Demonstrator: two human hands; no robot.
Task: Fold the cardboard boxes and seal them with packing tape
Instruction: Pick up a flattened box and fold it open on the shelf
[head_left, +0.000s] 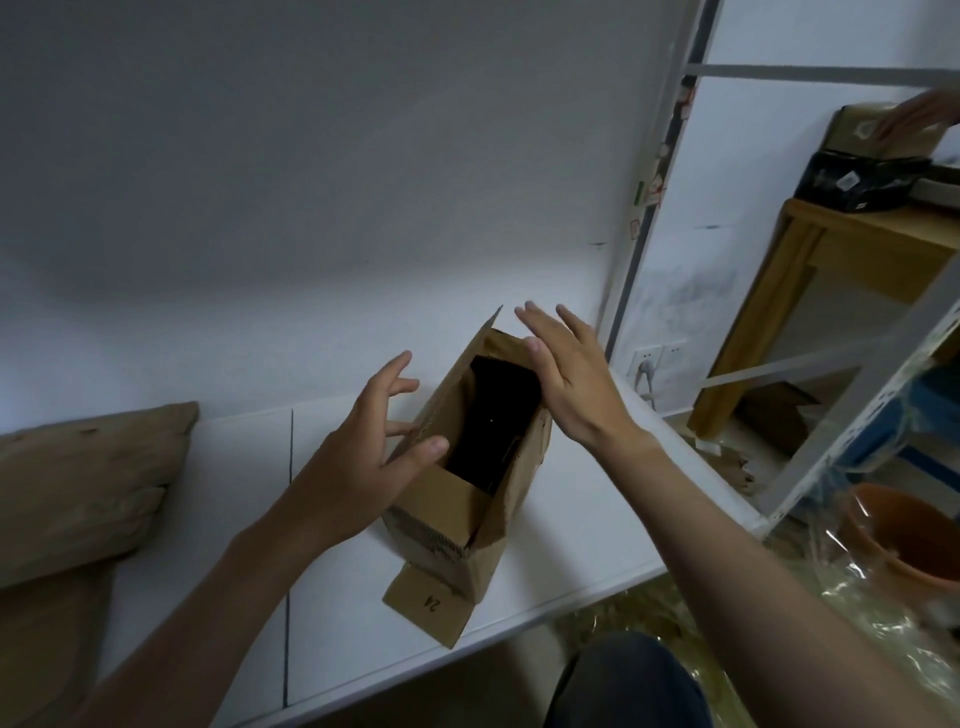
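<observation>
A narrow brown cardboard box (457, 525) stands on the white table (343, 587), its top open and its inside dark. A long flap stands up on its left side and a small flap marked "24" lies flat on the table at its near end. My left hand (369, 452) is open, fingers spread, with the thumb and fingertips against the upright left flap. My right hand (566, 374) is open and flat, palm down, over the far right rim of the box. No packing tape is in view.
A stack of flattened cardboard (78, 493) lies at the table's left end. To the right are a white metal shelf frame (857, 395), a wooden table (852, 249) bearing boxes, another person's hand (914, 117), an orange bucket (904, 535) and clear plastic wrap on the floor.
</observation>
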